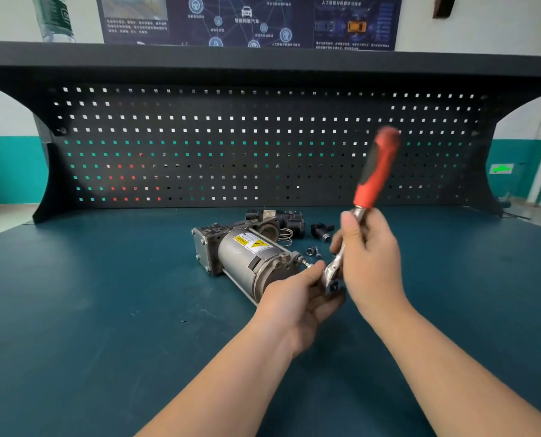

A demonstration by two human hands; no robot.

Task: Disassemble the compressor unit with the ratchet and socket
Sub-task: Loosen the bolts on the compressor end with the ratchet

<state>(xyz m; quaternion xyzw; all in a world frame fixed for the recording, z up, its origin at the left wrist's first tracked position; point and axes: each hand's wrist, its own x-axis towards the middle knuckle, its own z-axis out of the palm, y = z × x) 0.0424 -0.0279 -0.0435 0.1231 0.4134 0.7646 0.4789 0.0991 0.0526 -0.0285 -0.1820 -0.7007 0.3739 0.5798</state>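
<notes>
Both forearms enter from the lower edge of the frame and meet just right of centre. Our left hand (297,294) curls its fingers round the head end of the ratchet (362,212), where a small dark piece, probably the socket (336,287), sits at the drive; the blur prevents a firm reading. Our right hand (370,257) grips the metal shank just below the red handle, which tilts up toward the upper right. We hold the tool clear of the work, engaged on no fastener.

Just beyond the left hand, at frame centre, the compressor (247,258) lies on its side on the green bench (89,294), its long through-bolts apparently still in place. Behind it, loose parts show partial progress: a small bolt and fitting (313,251), a spring (285,237), a black connector (321,231) and a black housing (281,217). We judge the main body still to be separated.
</notes>
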